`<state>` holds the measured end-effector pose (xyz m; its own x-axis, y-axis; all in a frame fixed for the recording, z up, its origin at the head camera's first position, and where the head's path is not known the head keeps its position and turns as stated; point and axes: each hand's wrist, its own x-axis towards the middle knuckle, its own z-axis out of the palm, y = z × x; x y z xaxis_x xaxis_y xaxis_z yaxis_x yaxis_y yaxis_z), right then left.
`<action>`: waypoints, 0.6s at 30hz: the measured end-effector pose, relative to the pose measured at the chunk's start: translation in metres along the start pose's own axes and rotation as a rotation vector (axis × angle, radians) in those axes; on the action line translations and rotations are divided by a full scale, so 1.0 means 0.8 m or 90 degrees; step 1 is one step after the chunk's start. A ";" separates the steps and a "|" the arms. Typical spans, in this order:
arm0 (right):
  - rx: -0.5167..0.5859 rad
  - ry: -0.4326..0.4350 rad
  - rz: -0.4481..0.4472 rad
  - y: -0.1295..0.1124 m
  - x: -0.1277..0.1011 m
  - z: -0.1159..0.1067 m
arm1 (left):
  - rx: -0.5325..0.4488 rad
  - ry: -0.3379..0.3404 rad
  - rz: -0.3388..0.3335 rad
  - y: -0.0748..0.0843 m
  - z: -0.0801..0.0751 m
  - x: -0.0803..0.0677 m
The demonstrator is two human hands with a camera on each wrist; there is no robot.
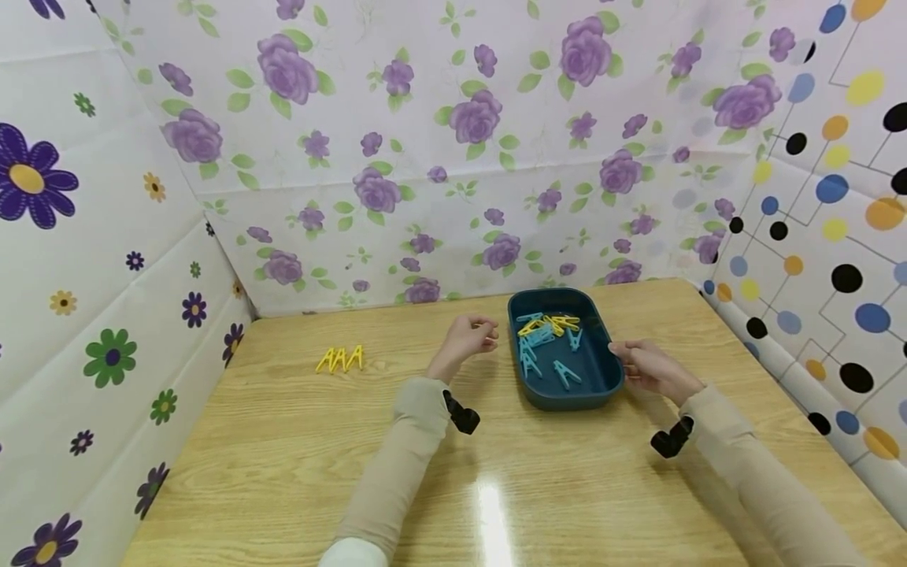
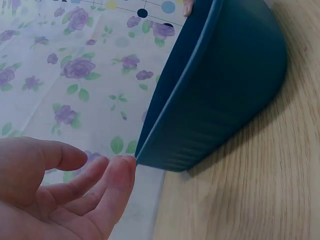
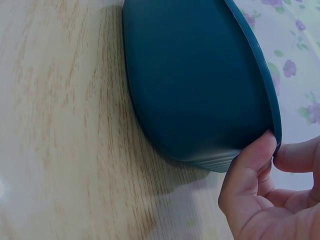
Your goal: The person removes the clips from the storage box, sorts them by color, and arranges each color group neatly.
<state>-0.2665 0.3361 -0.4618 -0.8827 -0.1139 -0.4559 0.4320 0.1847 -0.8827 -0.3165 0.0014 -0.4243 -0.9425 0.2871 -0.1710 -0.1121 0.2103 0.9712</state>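
A dark teal plastic tub (image 1: 595,376) stands on the table, holding several light blue clothespins (image 1: 566,373) and some yellow clothespins (image 1: 564,321). My right hand (image 1: 655,370) pinches the tub's right rim between thumb and fingers, as the right wrist view shows on the tub's wall (image 3: 195,75). On the other side, my left hand (image 1: 464,342) hovers just left of the tub with loosely bent fingers and nothing in them. A small gap separates it from the rim in the head view. Three yellow clothespins (image 1: 340,359) lie in a row on the table, left of my left hand.
The wooden table (image 1: 283,472) reaches back to a wall covering with purple roses (image 1: 475,118). Patterned sheets with flowers (image 1: 109,358) and coloured dots (image 1: 846,278) close off the left and right sides.
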 end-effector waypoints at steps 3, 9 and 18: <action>-0.003 0.001 -0.002 0.000 -0.001 -0.001 | 0.003 -0.004 0.003 0.007 0.009 0.003; -0.001 -0.001 -0.004 -0.001 -0.003 -0.003 | -0.011 -0.041 0.008 0.018 0.024 0.010; 0.005 -0.007 -0.008 0.001 -0.002 -0.002 | 0.035 -0.083 0.035 0.024 0.045 0.032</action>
<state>-0.2649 0.3380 -0.4611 -0.8859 -0.1267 -0.4462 0.4227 0.1757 -0.8891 -0.3312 0.0463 -0.4160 -0.8973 0.4180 -0.1421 -0.0413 0.2409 0.9697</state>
